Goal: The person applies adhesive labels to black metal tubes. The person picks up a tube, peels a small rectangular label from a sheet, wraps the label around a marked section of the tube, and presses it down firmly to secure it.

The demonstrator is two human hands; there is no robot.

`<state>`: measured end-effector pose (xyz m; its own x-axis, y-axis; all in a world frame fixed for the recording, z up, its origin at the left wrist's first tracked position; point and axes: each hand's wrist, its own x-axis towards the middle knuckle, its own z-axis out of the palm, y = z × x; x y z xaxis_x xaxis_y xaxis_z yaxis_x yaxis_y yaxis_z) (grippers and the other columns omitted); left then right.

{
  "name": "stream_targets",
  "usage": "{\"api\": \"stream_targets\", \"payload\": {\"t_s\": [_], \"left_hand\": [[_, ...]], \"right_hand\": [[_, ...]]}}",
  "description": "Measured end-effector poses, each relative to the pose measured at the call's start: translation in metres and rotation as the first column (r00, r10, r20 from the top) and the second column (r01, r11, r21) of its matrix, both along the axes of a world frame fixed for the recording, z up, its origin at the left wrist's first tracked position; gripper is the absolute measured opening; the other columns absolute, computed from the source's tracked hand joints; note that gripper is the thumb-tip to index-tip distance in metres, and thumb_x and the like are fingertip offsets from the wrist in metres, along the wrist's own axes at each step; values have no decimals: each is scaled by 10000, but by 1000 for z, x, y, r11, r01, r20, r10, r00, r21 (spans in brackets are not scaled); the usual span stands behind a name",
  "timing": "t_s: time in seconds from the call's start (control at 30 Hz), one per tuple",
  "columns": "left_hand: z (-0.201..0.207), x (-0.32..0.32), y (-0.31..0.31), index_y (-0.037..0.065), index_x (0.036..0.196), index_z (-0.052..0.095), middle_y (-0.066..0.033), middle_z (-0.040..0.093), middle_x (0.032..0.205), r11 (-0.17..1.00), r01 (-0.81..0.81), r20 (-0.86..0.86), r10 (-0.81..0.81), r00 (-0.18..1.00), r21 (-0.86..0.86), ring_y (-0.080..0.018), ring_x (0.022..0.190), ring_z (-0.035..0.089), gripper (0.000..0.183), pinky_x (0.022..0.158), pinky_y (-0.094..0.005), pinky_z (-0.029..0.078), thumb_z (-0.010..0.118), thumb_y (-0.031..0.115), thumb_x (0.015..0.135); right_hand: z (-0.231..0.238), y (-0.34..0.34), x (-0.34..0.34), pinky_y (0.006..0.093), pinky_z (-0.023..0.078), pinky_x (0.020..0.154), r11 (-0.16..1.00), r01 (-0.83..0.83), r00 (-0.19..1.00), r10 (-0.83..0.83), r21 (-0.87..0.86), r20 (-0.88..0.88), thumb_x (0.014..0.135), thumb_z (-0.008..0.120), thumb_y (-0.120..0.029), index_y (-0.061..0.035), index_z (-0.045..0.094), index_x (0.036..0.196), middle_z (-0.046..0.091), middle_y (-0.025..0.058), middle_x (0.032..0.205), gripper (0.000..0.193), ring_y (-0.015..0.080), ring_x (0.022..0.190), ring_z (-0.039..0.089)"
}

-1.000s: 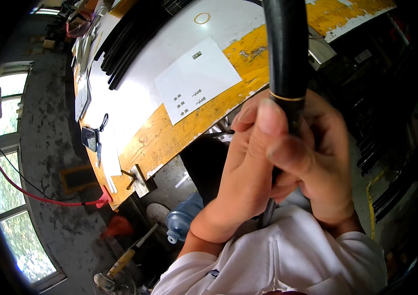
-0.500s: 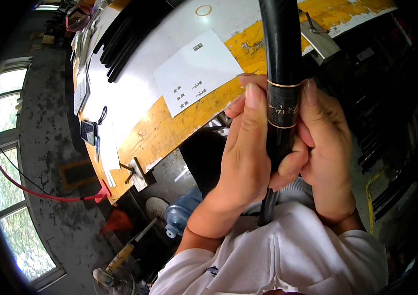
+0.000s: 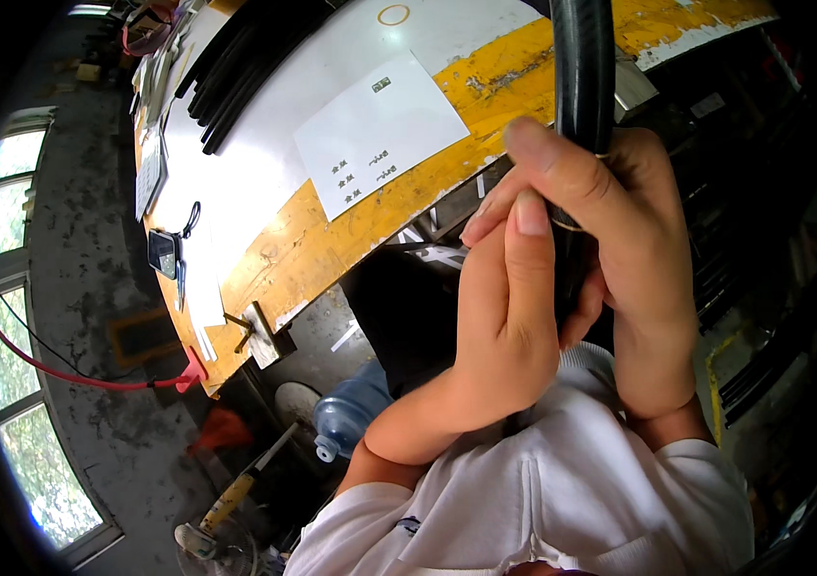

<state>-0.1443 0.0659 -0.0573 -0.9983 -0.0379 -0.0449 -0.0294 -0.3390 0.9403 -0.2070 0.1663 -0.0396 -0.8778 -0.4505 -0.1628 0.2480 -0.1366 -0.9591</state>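
A long, glossy black tube point(image 3: 583, 77) runs upright in front of me, from the top of the view down toward my white shirt. Both hands close round its middle. My left hand point(image 3: 509, 307) grips it from the left, thumb pointing up along it. My right hand point(image 3: 624, 221) wraps it from the right, with its thumb laid across the tube's front above the left thumb. Part of a thin gold ring shows beside the right hand; the patterned band is mostly covered by the fingers. Just left lies a white sheet point(image 3: 399, 125) with several small dark marks.
The worn yellow-and-white table point(image 3: 284, 240) bears several black tubes point(image 3: 255, 67), a small black device point(image 3: 164, 252) and a tan ring point(image 3: 393, 15). A metal clamp point(image 3: 260, 334) sits on its near edge. Below are a blue water bottle point(image 3: 346, 413) and a fan point(image 3: 212, 547).
The tube and both hands have shifted slightly right. My right thumb has swung left over the tube's front, covering the marked band that showed before.
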Motion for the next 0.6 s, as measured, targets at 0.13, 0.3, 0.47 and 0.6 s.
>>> {"api": "stream_targets", "payload": {"t_s": [0.13,0.3,0.47,0.6], "left_hand": [[-2,3,8,-5,996,538,-13,547,718,990,-139,101,139,985,-11,-54,520,433,435,457,-191,316,250,308,1085],[-6,3,6,-19,1073,520,-31,526,723,986,128,39,-132,990,108,-59,524,420,459,474,-199,323,280,373,1079],[-2,-9,3,-67,1043,510,-50,468,579,925,194,114,-242,964,327,-92,400,347,529,386,-224,305,247,393,1049],[-10,-15,1,-53,1007,490,-57,460,557,811,274,74,-362,929,517,-92,365,333,487,340,-230,293,258,374,1040]], "right_hand": [[-17,5,2,246,505,694,1000,25,986,-24,7,-163,856,671,-162,20,649,912,691,111,839,192,128,763,655],[-6,6,-34,239,451,641,961,276,845,-225,35,-485,877,650,-357,-25,610,985,663,87,907,352,97,740,614],[16,4,-45,171,391,441,925,276,928,-327,-261,-179,941,609,-486,-69,636,858,502,-43,607,426,65,458,460],[14,7,-41,168,377,433,907,287,923,-348,-309,-164,976,563,-468,-62,635,809,501,-41,591,444,67,449,459]]}}
